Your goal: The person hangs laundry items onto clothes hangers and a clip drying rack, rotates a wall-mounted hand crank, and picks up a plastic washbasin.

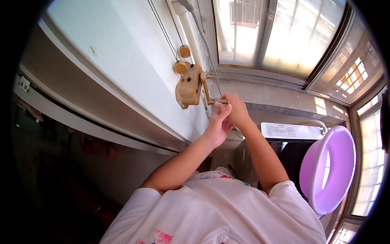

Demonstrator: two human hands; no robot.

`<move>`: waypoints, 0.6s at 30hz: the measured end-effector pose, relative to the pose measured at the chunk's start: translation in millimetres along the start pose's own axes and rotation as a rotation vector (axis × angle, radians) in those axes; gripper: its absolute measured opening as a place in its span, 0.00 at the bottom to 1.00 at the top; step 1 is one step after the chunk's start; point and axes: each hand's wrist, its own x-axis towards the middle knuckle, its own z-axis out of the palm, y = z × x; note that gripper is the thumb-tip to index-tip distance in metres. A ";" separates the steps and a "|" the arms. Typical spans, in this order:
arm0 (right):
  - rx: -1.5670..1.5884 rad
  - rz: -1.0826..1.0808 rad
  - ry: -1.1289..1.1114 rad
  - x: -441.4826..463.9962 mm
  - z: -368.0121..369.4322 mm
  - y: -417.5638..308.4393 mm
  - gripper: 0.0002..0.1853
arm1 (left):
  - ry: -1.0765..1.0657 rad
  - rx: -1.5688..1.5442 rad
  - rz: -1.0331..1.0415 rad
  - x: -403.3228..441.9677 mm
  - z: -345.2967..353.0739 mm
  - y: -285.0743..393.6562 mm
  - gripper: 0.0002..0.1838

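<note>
A yellowed hand-crank winch box (pixel 189 90) is fixed to the white wall, with a crank arm (pixel 206 88) on its right side. The crank handle (pixel 219 101) sticks out to the right from the arm's lower end. My right hand (pixel 237 110) is closed around the outer end of this handle, its fingers slightly blurred. Just below, my left hand (pixel 218 128) is turned palm up with thumb and fingers apart, close against my right hand. Some of its fingertips are hidden there. Thin cables run up from the box past two small round pulleys (pixel 185 51).
A purple basin (pixel 328 171) stands tilted at the right, beside a white labelled panel (pixel 292 131). Behind the crank are a window sill (pixel 280 95) and windows. A grey cable (pixel 203 36) hangs down the wall. A door frame edge (pixel 101 110) lies at the left.
</note>
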 end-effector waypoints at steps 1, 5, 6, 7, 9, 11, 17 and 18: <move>-0.023 -0.004 0.106 -5.9 1.4 2.5 0.16 | -0.034 0.023 -0.062 -2.7 -3.3 1.3 0.25; -0.016 -0.050 0.319 -42.5 -2.5 10.6 0.22 | -0.132 0.123 -0.197 -17.7 2.2 -7.6 0.26; -0.027 -0.033 0.372 -52.6 -2.0 13.6 0.20 | -0.189 0.156 -0.243 -25.5 14.0 -5.7 0.25; -0.039 0.033 0.428 -68.4 -2.9 12.6 0.20 | -0.239 0.167 -0.313 -33.4 22.0 -5.1 0.25; -0.049 0.084 0.483 -102.0 -8.5 7.8 0.17 | -0.308 0.298 -0.342 -46.6 32.5 -8.6 0.24; 0.038 0.220 0.558 -140.2 -11.6 -0.7 0.13 | -0.420 0.353 -0.417 -56.4 30.0 -20.5 0.24; 0.548 0.511 1.108 -268.3 -20.8 9.8 0.10 | -0.481 0.494 -0.633 -73.8 43.8 -71.2 0.19; 0.631 0.565 1.165 -289.9 -27.2 9.6 0.09 | -0.499 0.528 -0.639 -76.3 53.4 -81.6 0.20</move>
